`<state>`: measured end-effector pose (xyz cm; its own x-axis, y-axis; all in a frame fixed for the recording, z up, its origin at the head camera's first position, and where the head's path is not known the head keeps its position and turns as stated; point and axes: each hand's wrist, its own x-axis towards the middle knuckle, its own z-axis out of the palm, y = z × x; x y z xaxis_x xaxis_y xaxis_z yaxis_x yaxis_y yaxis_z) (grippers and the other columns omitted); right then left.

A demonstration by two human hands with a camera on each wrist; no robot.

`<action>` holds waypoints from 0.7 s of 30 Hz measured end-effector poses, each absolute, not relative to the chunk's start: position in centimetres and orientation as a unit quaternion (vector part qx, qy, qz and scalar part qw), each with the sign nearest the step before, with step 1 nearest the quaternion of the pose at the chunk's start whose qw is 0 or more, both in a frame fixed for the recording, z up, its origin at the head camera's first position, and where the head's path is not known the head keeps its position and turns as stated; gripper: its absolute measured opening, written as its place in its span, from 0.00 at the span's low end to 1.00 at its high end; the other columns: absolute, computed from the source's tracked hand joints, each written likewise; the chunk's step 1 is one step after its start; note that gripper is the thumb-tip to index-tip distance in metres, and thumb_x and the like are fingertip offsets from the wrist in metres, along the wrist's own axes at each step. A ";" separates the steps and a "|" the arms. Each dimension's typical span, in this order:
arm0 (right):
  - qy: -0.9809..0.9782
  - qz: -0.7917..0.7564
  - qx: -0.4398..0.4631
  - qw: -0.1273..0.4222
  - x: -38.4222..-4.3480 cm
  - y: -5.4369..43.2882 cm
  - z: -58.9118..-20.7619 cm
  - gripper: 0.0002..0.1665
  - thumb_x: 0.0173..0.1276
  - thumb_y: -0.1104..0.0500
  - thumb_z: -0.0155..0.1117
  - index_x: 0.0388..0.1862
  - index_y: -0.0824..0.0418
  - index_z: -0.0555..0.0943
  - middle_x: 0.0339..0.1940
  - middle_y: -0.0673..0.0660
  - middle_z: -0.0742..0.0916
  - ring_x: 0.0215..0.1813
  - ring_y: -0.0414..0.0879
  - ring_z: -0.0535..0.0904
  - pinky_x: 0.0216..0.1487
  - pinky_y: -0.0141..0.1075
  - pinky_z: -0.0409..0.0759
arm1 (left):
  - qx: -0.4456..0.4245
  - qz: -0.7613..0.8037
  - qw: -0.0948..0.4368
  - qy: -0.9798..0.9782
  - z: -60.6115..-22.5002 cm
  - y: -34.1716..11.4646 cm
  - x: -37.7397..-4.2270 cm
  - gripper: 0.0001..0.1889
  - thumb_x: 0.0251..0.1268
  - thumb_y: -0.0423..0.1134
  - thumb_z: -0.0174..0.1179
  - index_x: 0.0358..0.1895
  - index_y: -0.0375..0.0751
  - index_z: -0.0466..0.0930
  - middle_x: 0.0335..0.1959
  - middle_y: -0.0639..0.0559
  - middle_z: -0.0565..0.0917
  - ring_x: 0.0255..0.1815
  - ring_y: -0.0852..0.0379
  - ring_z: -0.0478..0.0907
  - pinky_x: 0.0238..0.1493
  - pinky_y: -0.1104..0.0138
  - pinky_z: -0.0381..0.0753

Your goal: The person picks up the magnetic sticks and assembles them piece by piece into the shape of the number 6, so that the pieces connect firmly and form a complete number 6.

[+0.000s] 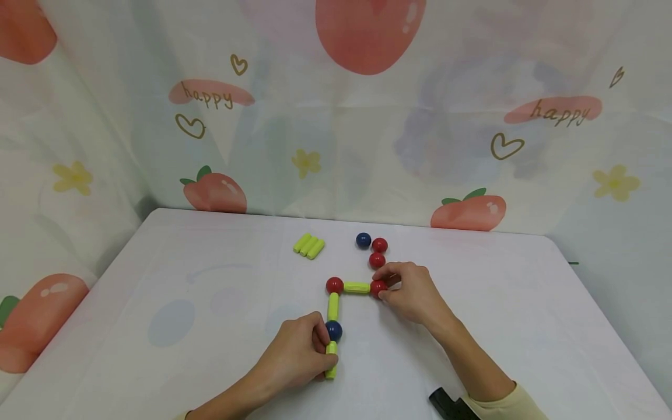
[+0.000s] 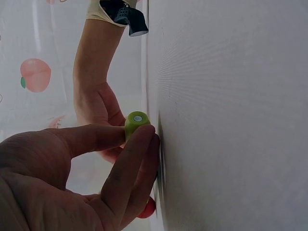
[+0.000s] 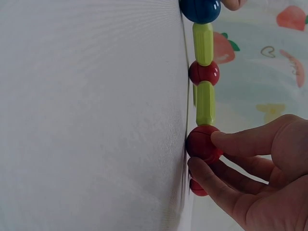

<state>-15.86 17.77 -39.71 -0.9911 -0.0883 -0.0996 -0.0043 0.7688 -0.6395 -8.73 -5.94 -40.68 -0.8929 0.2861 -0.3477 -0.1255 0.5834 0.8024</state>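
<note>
An L-shaped chain of magnetic rods and balls lies on the table. Its near end is a yellow-green rod (image 2: pixel 137 118), which my left hand (image 1: pixel 299 349) pinches between thumb and fingers. That rod meets a blue ball (image 1: pixel 333 331); a second green rod (image 1: pixel 333 306) runs from there to the red corner ball (image 1: pixel 334 285). From the corner a third green rod (image 3: pixel 205 103) extends right to a red end ball (image 3: pixel 203 143). My right hand (image 1: pixel 412 291) pinches this end ball between thumb and fingers.
Three loose green rods (image 1: pixel 308 246) lie side by side farther back. A loose blue ball (image 1: pixel 363 240) and two red balls (image 1: pixel 377 260) sit beyond my right hand. A patterned cloth (image 1: pixel 336 128) hangs behind the table (image 1: pixel 210 361). Near my right sleeve is a black device (image 1: pixel 451 403).
</note>
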 end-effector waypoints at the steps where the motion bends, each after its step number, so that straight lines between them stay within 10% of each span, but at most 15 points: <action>1: 0.939 -0.339 -0.025 0.062 -15.9 17.8 -39.7 0.16 0.65 0.66 0.74 0.52 0.57 0.88 0.43 0.54 0.90 0.51 0.50 0.84 0.50 0.43 0.88 | 0.048 0.454 0.225 0.860 -40.7 -6.0 -8.7 0.14 0.55 0.32 0.74 0.35 0.43 0.75 0.25 0.50 0.80 0.20 0.56 0.81 0.26 0.66 0.81; 21: 0.939 -0.339 -0.027 0.059 -15.9 17.8 -39.6 0.15 0.65 0.66 0.74 0.51 0.57 0.88 0.43 0.54 0.90 0.49 0.49 0.85 0.51 0.44 0.87 | 0.084 0.412 0.188 0.888 -39.9 -6.8 -9.2 0.11 0.58 0.37 0.73 0.34 0.45 0.76 0.25 0.54 0.80 0.27 0.57 0.77 0.27 0.68 0.77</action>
<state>-15.92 17.76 -39.61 -0.9916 -0.0912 -0.0919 -0.0115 0.7690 -0.6392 -9.22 -6.76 -39.85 -0.9154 0.3039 -0.2641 -0.0054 0.6467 0.7627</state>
